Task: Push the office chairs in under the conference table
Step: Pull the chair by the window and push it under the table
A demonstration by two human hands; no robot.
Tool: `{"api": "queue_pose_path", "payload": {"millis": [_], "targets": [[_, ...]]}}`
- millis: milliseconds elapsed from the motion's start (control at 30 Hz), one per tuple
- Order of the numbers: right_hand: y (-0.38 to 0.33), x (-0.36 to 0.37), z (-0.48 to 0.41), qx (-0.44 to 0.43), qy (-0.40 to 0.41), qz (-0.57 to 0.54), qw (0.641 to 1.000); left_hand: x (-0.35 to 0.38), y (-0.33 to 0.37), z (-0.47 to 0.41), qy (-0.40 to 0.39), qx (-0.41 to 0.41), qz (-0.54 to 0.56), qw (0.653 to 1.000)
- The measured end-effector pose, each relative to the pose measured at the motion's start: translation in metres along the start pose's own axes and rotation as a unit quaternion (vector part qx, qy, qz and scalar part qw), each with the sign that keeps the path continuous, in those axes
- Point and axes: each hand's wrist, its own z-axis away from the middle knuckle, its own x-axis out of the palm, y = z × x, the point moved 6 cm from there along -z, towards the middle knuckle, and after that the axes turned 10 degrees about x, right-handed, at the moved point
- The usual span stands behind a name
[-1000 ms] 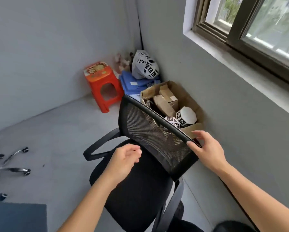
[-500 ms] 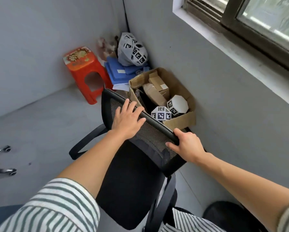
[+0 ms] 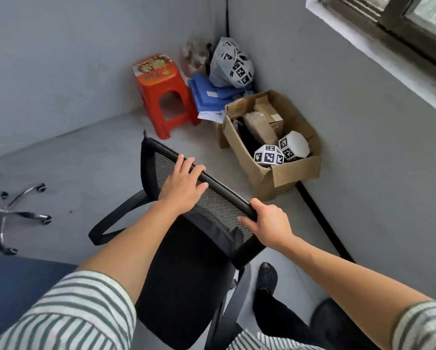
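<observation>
both hands clasp the office chair (image 3: 186,261) backrest's top edge: left hand (image 3: 182,188) mid-rail, right hand (image 3: 268,224) at its corner. cardboard box (image 3: 295,170) and red stool (image 3: 165,94) stand beyond.

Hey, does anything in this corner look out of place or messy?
Yes. The office chair held by both hands sits in a cluttered corner, no table beside it. The cardboard box leans crumpled against the wall, papers spilling beside it.

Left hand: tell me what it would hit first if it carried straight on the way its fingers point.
The left hand lies over the chair backrest, fingers pointing up-right toward the cardboard box. Beyond the rim, bare floor, then probably the box; depth is unclear.
</observation>
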Motion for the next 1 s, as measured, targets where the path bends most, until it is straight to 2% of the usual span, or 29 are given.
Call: {"api": "queue_pose_path", "payload": {"millis": [300,400,500,600,667,767,800,900,1000], "targets": [[-0.085,0.069,0.047,-0.076,-0.086,0.012,0.993,0.0,-0.084,0.123,0.021,-0.11,0.019,0.994],[-0.103,0.084,0.061,-0.097,-0.128,0.016,0.987,-0.001,-0.101,0.151,0.023,-0.133,0.058,0.989],[-0.115,0.098,0.072,-0.113,-0.21,-0.023,0.971,-0.003,-0.115,0.173,0.053,-0.175,0.116,0.976],[-0.117,0.103,0.069,-0.107,-0.312,-0.086,0.94,-0.004,-0.122,0.187,0.136,-0.234,0.146,0.951],[-0.111,0.1,0.053,-0.109,-0.348,-0.077,0.928,0.002,-0.121,0.195,0.215,-0.311,0.184,0.907],[-0.092,0.088,0.002,-0.079,-0.366,-0.053,0.926,0.027,-0.113,0.2,0.295,-0.444,0.353,0.769],[-0.088,0.083,-0.022,-0.069,-0.365,-0.037,0.928,0.035,-0.106,0.197,0.3,-0.464,0.382,0.741],[-0.094,0.072,-0.096,-0.09,-0.347,0.021,0.933,0.046,-0.095,0.183,0.305,-0.483,0.413,0.709],[-0.138,0.071,-0.147,-0.142,-0.337,0.059,0.929,0.046,-0.093,0.181,0.3,-0.485,0.444,0.691]]}}
